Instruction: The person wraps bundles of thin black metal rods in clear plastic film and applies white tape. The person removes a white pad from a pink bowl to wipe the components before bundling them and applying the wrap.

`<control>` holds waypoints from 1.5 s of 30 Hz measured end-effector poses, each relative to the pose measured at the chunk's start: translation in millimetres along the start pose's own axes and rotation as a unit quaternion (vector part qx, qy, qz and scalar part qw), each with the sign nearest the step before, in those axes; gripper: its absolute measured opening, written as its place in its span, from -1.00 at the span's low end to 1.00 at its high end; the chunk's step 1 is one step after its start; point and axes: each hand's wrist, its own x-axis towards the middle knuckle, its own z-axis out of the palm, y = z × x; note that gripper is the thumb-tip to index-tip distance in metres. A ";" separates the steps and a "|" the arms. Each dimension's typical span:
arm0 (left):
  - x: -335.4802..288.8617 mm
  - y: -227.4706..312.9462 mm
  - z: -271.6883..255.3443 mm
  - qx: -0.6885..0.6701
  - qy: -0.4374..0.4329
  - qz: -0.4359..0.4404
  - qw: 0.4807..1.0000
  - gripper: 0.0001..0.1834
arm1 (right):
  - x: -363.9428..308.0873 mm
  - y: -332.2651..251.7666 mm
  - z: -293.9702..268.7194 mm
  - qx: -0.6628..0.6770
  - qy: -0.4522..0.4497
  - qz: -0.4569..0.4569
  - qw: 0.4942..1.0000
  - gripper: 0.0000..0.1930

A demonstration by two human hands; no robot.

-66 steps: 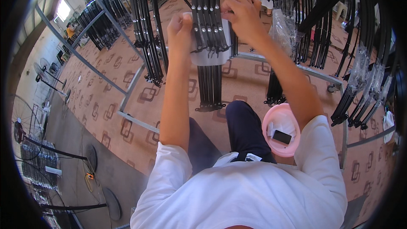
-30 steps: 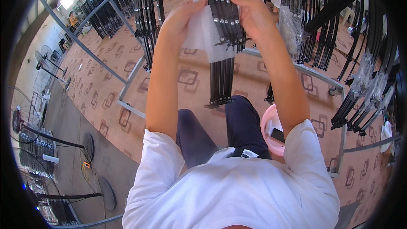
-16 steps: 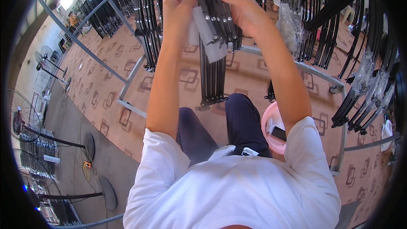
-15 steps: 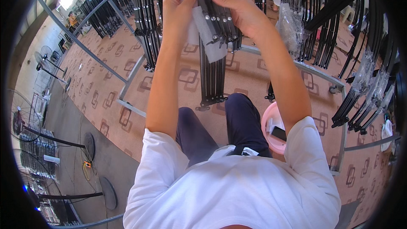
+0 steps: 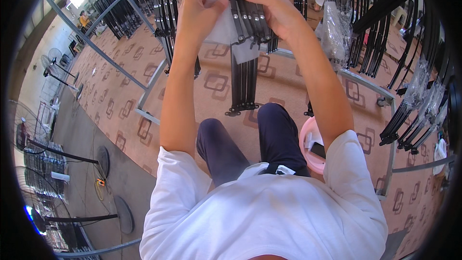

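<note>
Up ahead, at the top of the head view, hangs a bundle of black metal bars [image 5: 248,19] with silver rivets. My right hand [image 5: 281,14] grips its right side, the thumb lying across the front and the other fingers behind it. On the left, my left hand [image 5: 196,17] pinches a white foam sheet [image 5: 223,30] between thumb and fingers. The sheet reaches behind the bars, and its lower corner shows beneath their ends. Longer black bars [image 5: 244,84] hang behind and below, ending above my knees.
More black bars hang left [image 5: 166,14] and right, some in clear plastic wrap [image 5: 335,31]. A grey metal frame [image 5: 385,173] stands around me on patterned carpet. By my right knee is a pink basin [image 5: 313,164] holding a phone [image 5: 317,149]. Pedestal fans [image 5: 103,161] stand left.
My left hand has shifted slightly left and down, drawing the foam sheet out wider beside the bars. The right hand keeps its hold on the bundle. The view has moved a little.
</note>
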 end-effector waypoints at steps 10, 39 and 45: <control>1.3 3.6 -4.3 0.076 0.041 0.023 0.996 -0.82 | 4.0 4.9 7.4 0.007 -0.007 -0.010 1.000 -0.76; -5.2 -9.2 -2.7 -0.096 0.095 0.031 0.990 -0.84 | 19.0 15.9 24.1 -0.240 0.089 -0.105 0.961 -0.65; -10.3 8.1 10.0 -0.029 0.089 0.050 0.994 -0.84 | 23.9 24.7 17.1 -0.204 0.052 -0.138 0.968 -0.63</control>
